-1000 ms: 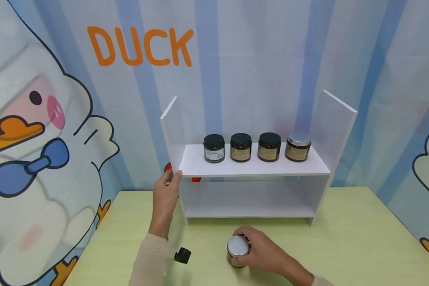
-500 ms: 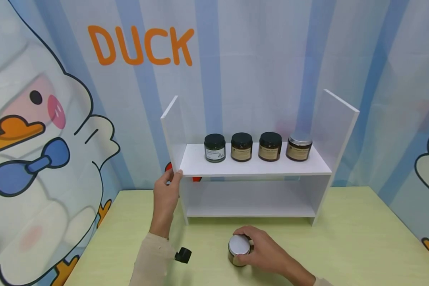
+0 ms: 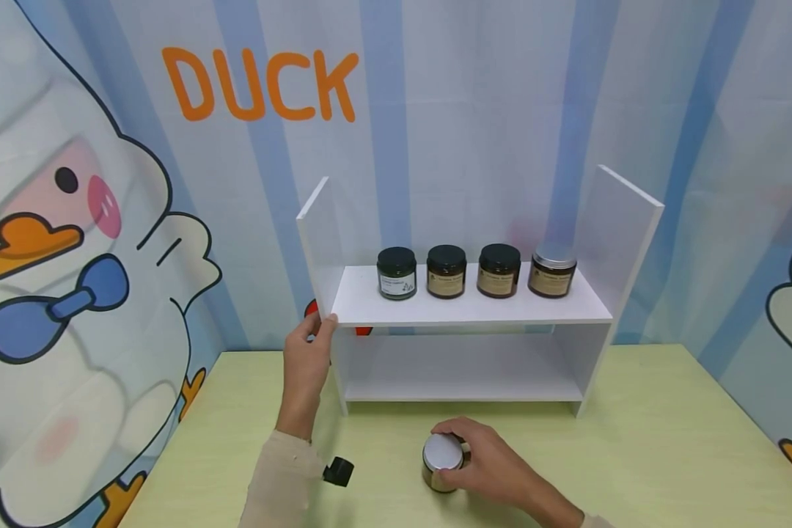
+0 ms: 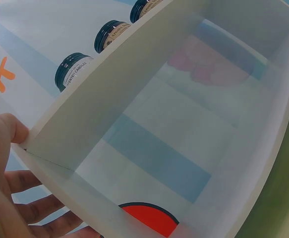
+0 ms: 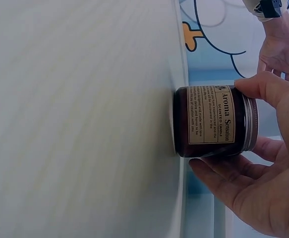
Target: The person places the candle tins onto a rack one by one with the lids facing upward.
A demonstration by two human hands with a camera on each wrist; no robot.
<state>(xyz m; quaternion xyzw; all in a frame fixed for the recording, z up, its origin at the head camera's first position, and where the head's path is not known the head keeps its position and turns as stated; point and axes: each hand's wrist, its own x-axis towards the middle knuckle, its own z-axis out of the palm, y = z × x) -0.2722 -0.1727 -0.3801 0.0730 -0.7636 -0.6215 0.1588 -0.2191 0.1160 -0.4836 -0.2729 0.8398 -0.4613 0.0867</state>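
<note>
My left hand (image 3: 306, 374) grips the left side panel of a white two-tier shelf (image 3: 468, 312), its thumb at the front edge and fingers round the outer side. In the left wrist view, the fingers (image 4: 35, 208) lie along the panel's outside. A dark scented candle jar (image 3: 443, 452) with a silver lid stands upright on the table before the shelf. My right hand (image 3: 495, 469) holds it, thumb and fingers on opposite sides. The right wrist view shows its tan "Aroma Sensation" label (image 5: 211, 115).
Several candle jars stand in a row on the upper tier: a black-lidded one with a white label (image 3: 396, 274), two black-lidded ones with tan labels, and a silver-lidded one (image 3: 551, 273) at the right. The pale yellow-green table (image 3: 660, 440) meets a duck-print backdrop (image 3: 475, 110).
The jar and my right hand have shifted very slightly right in the head view, along with a slight shift of the view. The left hand's grip on the shelf is unchanged.
</note>
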